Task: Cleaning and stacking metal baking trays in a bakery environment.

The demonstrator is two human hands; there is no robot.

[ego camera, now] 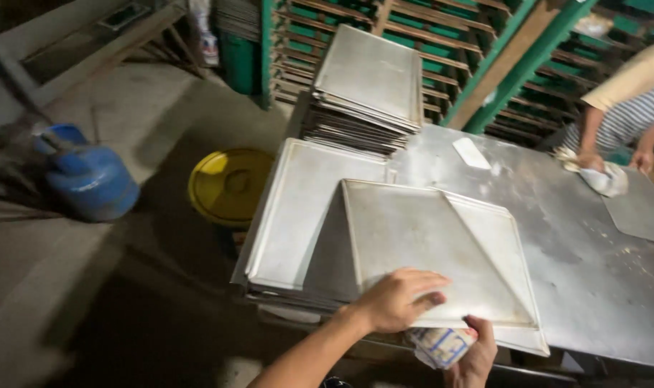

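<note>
Blue and dented, a gas cylinder lies on its side on the rough concrete floor at far left, well apart from the work. Next over, a round yellow plastic lid sits low beside the bench, whose dull grey metal top is streaked with pale, floury smears.

At the bench's left end lies a low stack of flat rectangular trays, thin sheet metal with shallow turned-up rims, matte and scuffed. Behind it rises a taller pile of the same trays, its edges showing as dark thin layers.

On the low stack one tray is tilted up, its near edge raised. The left hand lies flat on that near edge, fingers spread, pressing on the metal rather than closing around it. Just to its right the right hand is curled in a tight grip round a crumpled white rag with blue markings, directly under the tray's lifted edge.

Further right a small white flat scraper lies on the bench. At the far right another person's hands press a bunched white cloth to the bench top (striped sleeve above), with green wooden racks behind.
</note>
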